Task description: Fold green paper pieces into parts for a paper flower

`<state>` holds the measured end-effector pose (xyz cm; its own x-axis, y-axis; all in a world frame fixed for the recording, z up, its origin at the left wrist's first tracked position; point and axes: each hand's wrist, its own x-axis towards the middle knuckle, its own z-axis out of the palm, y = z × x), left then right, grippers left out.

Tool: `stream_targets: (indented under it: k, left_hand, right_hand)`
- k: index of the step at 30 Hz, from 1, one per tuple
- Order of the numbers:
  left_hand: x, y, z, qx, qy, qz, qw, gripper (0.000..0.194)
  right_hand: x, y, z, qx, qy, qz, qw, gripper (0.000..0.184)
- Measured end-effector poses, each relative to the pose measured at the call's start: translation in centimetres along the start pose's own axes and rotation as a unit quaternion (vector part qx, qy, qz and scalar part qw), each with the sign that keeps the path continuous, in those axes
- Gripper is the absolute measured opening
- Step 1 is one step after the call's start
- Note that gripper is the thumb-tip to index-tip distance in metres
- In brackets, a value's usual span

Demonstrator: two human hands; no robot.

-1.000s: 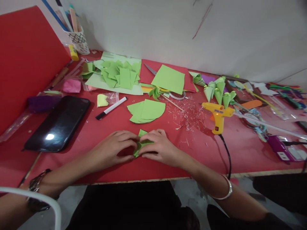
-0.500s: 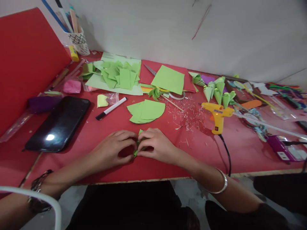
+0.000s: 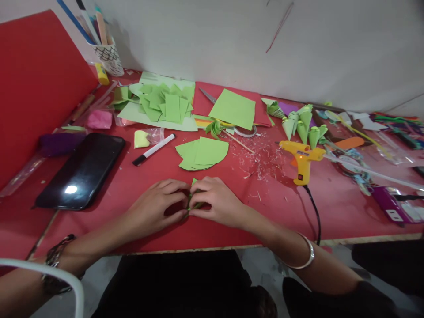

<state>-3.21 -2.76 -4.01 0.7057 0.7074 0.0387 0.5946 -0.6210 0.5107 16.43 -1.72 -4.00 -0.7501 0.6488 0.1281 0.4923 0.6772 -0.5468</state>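
Observation:
Both hands meet over the red table near its front edge, around a small piece of green paper. My left hand pinches it from the left, its fingers curled and thumb below. From the other side my right hand grips the same paper with bent fingers. Most of the paper is hidden under the fingers, so its shape cannot be made out. Just beyond the hands lies a small stack of green quarter-round paper pieces. A white marker with a black cap rests to the left of that stack.
A yellow glue gun stands on the right, its black cord running over the front edge. Green paper cones lie behind it. Several green paper squares are heaped at the back. A black phone lies at left, below a pen cup.
My fingers have drawn slightly closer together over the green paper, and less of it shows at the bottom. The things on the table stay in place.

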Motion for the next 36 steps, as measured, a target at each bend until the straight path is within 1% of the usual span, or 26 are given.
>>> stream_targets:
  k: [4, 9, 15, 22, 26, 33, 36]
  left_hand:
    - [-0.07, -0.24, 0.28, 0.005, -0.001, 0.003, 1.000, 0.009]
    - [-0.08, -0.04, 0.21, -0.001, -0.003, -0.009, 1.000, 0.009]
    - [-0.17, -0.04, 0.11, -0.007, 0.006, 0.002, 1.000, 0.014]
    - [-0.12, 0.00, 0.07, 0.005, -0.006, -0.002, 1.000, 0.012]
    - [-0.09, 0.21, -0.04, 0.010, -0.011, -0.015, 1.000, 0.009]
    - [0.04, 0.36, -0.31, 0.000, -0.016, -0.021, 1.000, 0.009]
    - [0.08, 0.49, -0.45, -0.006, -0.020, -0.025, 0.999, 0.008]
  right_hand:
    - [0.01, 0.02, 0.05, -0.001, 0.002, 0.000, 1.000, 0.016]
    - [0.00, -0.04, 0.08, -0.003, 0.004, 0.001, 1.000, 0.016]
    - [0.02, -0.17, 0.12, -0.004, 0.008, 0.005, 1.000, 0.017]
    - [0.07, -0.20, 0.12, -0.009, 0.007, 0.010, 1.000, 0.016]
    - [0.04, -0.22, 0.12, -0.008, 0.005, 0.008, 1.000, 0.017]
    - [0.11, -0.21, -0.03, 0.006, 0.006, 0.011, 1.000, 0.016]
    - [0.12, 0.11, -0.30, 0.033, 0.003, 0.015, 0.999, 0.014]
